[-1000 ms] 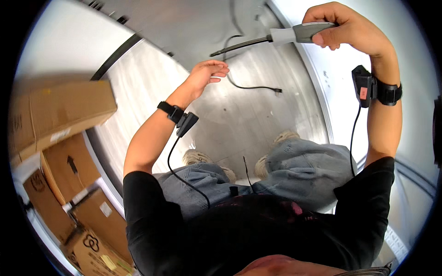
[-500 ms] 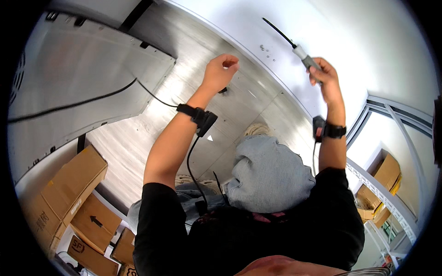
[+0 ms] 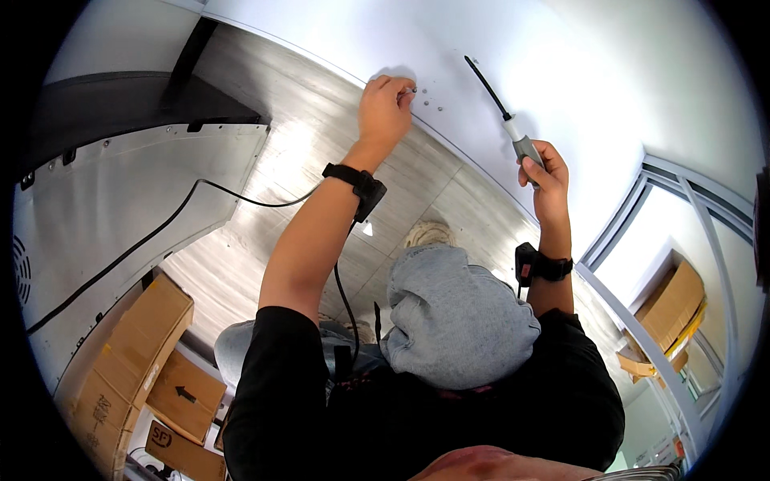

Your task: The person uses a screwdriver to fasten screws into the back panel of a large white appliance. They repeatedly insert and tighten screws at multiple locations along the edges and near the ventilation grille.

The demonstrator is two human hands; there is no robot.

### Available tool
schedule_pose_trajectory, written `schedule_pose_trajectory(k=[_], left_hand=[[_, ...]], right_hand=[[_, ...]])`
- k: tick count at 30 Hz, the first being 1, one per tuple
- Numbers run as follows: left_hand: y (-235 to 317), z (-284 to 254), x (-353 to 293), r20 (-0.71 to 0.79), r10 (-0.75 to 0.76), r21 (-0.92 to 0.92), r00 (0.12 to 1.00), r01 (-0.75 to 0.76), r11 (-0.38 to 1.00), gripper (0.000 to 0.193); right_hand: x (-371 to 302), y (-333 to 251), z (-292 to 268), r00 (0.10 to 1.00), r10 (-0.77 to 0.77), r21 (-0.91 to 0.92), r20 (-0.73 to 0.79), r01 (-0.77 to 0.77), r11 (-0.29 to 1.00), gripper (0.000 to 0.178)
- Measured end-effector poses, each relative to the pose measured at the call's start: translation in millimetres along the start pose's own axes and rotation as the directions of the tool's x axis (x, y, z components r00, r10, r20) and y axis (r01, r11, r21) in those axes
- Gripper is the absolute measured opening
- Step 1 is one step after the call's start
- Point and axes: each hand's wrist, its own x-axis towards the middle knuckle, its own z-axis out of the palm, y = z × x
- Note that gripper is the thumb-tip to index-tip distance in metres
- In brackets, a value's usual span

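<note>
My left hand point(image 3: 383, 114) is over the near edge of a white surface point(image 3: 337, 36), thumb and fingers pinched around a small metal screw point(image 3: 413, 90). A few loose screws point(image 3: 427, 103) lie on the surface just right of those fingertips. In my right hand point(image 3: 549, 172) is a screwdriver point(image 3: 523, 145) with a grey handle and a long black shaft, its tip pointing away and to the left. The shaft is above the white surface, and whether its tip touches anything I cannot tell.
A large metal panel or cabinet point(image 3: 136, 192) stands at left, with a black cable point(image 3: 152, 232) running from it to my left wrist strap. Cardboard boxes point(image 3: 132, 345) are stacked lower left. A metal frame point(image 3: 642, 313) holds another carton point(image 3: 672, 309) at right.
My left hand has moved from above the floor to the loose screws, its fingers closing on one. My right hand has come slightly nearer with the screwdriver. The view has shifted.
</note>
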Motion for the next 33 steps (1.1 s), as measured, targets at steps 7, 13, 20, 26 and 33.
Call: schedule_pose_trajectory(k=[7,13,20,26,33], left_hand=[[7.8,-2.4,5.2,0.015,0.000,0.072,1.000,-0.001,0.997,0.008],[9.7,-2.5,7.8,0.022,0.027,0.118,0.999,-0.029,0.993,0.009],[15.8,-7.0,5.0,0.011,-0.023,-0.021,1.000,0.023,0.999,0.004],[7.5,-55.0,-16.2,0.364,-0.503,-0.913,0.784,0.408,-0.024,0.011],[-15.8,-123.1,-67.5,0.347,-0.378,-0.875,0.858,0.151,-0.460,0.017]], right_hand=[[12.7,-1.5,6.1,0.999,0.005,-0.032,0.037,-0.004,0.999,0.019],[16.9,4.7,9.0,0.997,0.013,0.003,0.073,-0.013,1.000,0.020],[15.0,8.3,10.4,0.995,0.020,-0.014,0.094,-0.019,1.000,0.021],[14.1,0.5,25.1,0.970,0.057,-0.116,0.237,-0.030,0.993,0.025],[22.3,-10.8,101.6,0.869,0.068,-0.261,0.491,0.073,0.963,0.031]])
